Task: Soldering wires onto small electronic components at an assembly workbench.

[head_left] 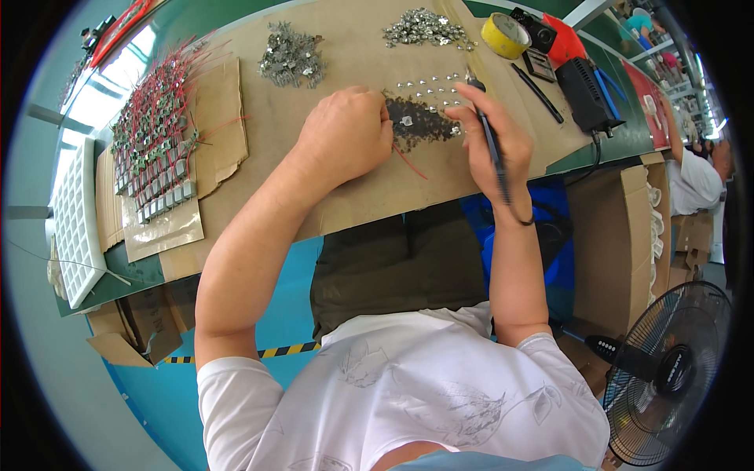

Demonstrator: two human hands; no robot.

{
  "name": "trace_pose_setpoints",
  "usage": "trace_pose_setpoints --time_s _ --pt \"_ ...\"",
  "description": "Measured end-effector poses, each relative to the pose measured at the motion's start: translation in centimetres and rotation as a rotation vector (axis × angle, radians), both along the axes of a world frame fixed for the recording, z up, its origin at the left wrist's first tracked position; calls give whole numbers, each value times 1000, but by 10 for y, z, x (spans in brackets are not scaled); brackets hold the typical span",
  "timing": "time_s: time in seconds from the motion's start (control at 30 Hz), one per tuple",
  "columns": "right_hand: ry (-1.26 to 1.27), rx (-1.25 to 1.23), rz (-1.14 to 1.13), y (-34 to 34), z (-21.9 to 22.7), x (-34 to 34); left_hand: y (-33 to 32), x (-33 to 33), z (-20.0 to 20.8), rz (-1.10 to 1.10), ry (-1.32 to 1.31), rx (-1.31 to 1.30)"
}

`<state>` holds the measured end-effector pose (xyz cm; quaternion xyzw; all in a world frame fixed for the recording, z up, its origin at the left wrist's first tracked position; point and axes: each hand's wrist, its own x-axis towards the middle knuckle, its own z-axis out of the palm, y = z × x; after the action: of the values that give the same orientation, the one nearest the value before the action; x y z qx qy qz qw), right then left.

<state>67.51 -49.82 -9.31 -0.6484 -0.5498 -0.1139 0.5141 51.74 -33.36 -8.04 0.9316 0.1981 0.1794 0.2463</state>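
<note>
My left hand (345, 135) is closed in a fist, low over the cardboard-covered bench, and whatever its fingers may hold is hidden. A thin red wire (414, 167) comes out beside it. In my right hand (512, 147) is a black soldering iron (492, 140), held like a pen with its tip pointing away from me. Between the hands lies a dark scorched patch (430, 124) with a small silvery metal part (407, 121) on it. Just beyond, several little shiny metal pieces (422, 82) are set out in short rows.
Two piles of metal parts, one grey (290, 56), one shiny (428, 30), lie at the back. Wired assemblies (161, 129) are massed at left by a white grid tray (77, 224). Yellow tape (505, 36) and a black box (585, 93) stand right; a fan (667, 373) lower right.
</note>
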Motion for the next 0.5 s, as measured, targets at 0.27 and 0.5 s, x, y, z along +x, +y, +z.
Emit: trace_pose_setpoints --time_s 0.27,0.5 --pt "-329 -117 -11 20 -2 5 -1 -1 -1 11 5 -12" --pt "-334 -120 20 11 -3 -3 0 0 -2 6 -2 -9"
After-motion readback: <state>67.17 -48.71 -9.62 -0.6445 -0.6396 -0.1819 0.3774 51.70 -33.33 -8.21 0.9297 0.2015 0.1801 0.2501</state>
